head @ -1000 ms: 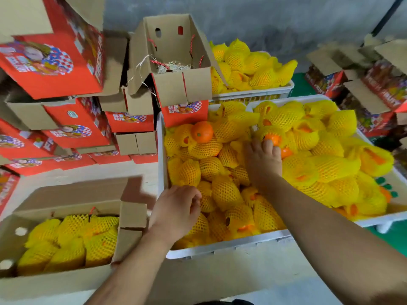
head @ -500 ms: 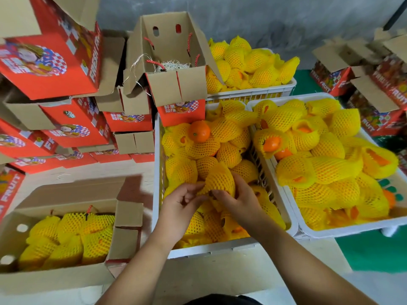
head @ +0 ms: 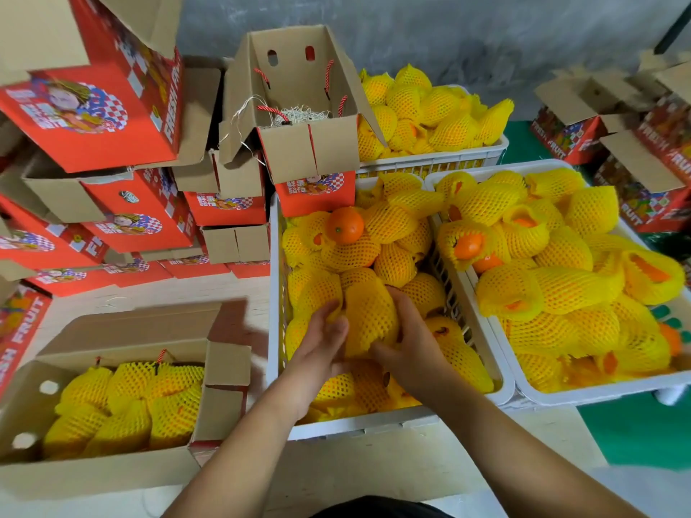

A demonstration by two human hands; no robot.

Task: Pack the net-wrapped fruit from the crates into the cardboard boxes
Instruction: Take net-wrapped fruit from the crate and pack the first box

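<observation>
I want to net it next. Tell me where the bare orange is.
In the head view, the bare orange sits atop the netted fruit at the far end of the middle white crate, just in front of the red-fronted open box.

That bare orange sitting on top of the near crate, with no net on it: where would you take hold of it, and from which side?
Judging by its pose, from above. The bare orange rests on top of the netted fruit in the near crate, its upper half exposed. Spread fingers around its widest part; its round, smooth skin would probably slip from a pinch. The red box behind blocks approach from the back.
</observation>
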